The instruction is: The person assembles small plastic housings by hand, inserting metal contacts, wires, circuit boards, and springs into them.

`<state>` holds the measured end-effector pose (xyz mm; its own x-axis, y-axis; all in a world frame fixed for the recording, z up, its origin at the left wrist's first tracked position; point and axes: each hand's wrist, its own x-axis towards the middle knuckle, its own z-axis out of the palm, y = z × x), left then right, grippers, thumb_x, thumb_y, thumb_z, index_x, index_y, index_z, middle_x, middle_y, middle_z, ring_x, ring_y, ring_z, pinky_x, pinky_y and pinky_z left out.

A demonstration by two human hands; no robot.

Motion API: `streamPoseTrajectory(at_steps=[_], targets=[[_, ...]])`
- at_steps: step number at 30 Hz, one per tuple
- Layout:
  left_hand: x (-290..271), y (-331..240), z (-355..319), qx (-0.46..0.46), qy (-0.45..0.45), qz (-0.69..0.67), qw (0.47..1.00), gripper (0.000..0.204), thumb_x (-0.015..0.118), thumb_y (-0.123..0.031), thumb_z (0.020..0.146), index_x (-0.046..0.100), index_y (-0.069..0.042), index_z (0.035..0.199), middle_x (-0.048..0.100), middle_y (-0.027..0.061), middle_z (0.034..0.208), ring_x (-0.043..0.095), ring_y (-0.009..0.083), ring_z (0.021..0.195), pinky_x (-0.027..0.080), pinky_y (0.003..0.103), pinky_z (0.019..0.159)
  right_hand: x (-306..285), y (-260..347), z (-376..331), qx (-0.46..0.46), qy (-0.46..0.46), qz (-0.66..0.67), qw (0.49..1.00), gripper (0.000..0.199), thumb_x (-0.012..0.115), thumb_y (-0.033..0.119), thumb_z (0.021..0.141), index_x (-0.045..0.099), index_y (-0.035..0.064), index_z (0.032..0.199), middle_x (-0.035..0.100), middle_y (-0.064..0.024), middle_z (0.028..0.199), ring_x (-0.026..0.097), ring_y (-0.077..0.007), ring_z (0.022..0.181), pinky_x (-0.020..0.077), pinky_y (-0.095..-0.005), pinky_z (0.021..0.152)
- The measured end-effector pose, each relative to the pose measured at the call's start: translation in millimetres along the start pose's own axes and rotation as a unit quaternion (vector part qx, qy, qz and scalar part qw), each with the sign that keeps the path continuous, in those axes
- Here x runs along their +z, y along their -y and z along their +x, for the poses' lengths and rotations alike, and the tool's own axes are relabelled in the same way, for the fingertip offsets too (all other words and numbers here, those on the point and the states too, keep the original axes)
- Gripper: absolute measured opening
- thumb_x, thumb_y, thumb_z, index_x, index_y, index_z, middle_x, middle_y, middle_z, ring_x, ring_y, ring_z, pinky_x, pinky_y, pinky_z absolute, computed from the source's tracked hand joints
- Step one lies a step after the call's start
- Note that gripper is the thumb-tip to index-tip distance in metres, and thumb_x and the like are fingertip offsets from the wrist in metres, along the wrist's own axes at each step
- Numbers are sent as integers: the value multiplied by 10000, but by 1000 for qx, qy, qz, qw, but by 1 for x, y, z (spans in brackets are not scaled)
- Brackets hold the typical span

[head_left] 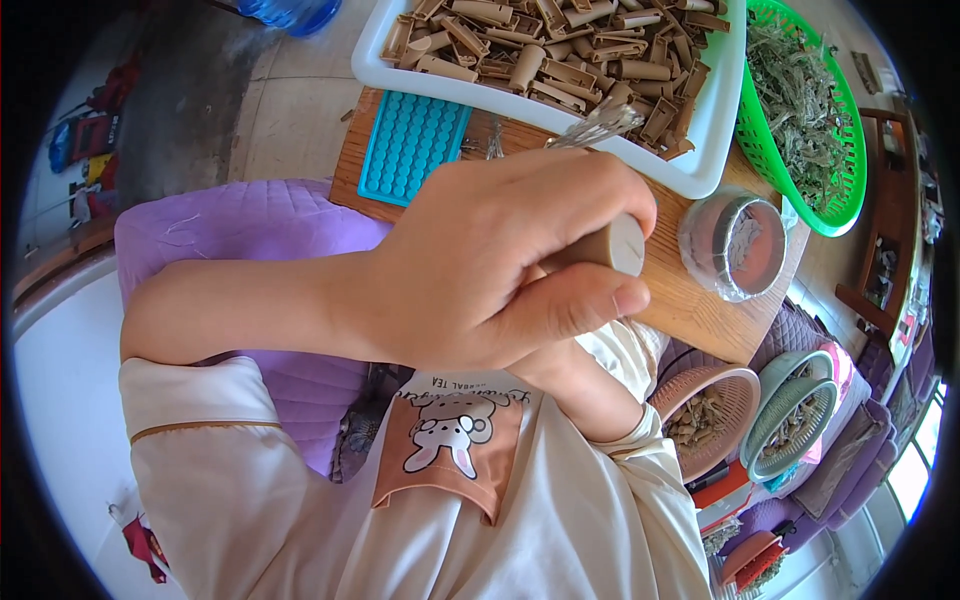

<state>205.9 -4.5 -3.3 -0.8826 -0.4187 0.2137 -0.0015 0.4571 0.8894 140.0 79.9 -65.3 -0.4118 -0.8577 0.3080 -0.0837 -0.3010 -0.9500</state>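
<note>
Tan cylindrical tube (pixel 612 243) sits inside the left hand (pixel 500 260), wrapped by the curled fingers with the thumb (pixel 575 305) pressed along its underside; only its pale round end pokes out past the fingertips. Just above that grip, thin silvery stalks (pixel 600 122) stick up from behind the knuckles. The right hand (pixel 580 385) is tucked directly under the left one and mostly hidden, so whether it is closed on anything cannot be told.

Beyond the grip, on the wooden board (pixel 690 300), lies a white tray (pixel 710 140) heaped with similar brown tubes, a blue dimpled mould (pixel 412 145) to its left, and a small round container (pixel 735 245) just past the tube's exposed end. A green basket (pixel 800 110) of dried herb stands further out.

Risks, as I judge them: the tube's end is close to the round container, so a push forward could knock it over. The stalks look fragile and could bend or snap against the tray rim. A tight squeeze may crush the tube.
</note>
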Motion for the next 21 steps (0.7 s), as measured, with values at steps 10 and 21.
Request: streamPoseTrajectory(at_steps=[10,21], targets=[[-4,19,5,-301,14,-448,842,384,373,-336,869,386,-26,1096,499,86,968,485,157,918,399,278,789,-30,7,12,237,120,193,945,410,343,400,874,463,13,810,480,-49,730,432,-115,607,356,-209,537],[-5,14,4,-341,0,-546,766,335,419,-235,863,352,-89,1158,456,82,1119,461,210,1045,440,389,802,-225,-19,33,270,-108,-247,924,340,421,311,855,567,5,871,586,-87,748,550,-136,631,426,-250,551]])
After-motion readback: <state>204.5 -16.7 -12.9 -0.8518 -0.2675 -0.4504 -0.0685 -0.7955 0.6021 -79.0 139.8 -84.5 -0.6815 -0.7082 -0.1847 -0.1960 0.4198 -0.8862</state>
